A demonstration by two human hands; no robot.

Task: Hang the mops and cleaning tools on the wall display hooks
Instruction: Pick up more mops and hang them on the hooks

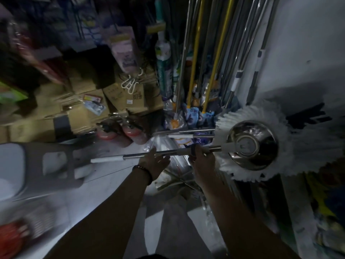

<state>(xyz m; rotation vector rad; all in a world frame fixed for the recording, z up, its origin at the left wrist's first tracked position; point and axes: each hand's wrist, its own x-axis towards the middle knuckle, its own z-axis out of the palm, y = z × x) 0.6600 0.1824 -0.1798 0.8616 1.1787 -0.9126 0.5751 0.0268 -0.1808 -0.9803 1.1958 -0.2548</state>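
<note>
Steel mop handle held roughly level across both hands. Right hand wrapped shut around shaft close to mop head, which sits just past its fingers: round shiny cap ringed by white fringe. Left hand under mid-shaft, fingers loosely spread, palm touching metal rather than clamping. White grip end sticks out beyond left fingers. Hanging mops with yellow and steel poles well above both hands. Cardboard boxes up-left of left fingers.
</note>
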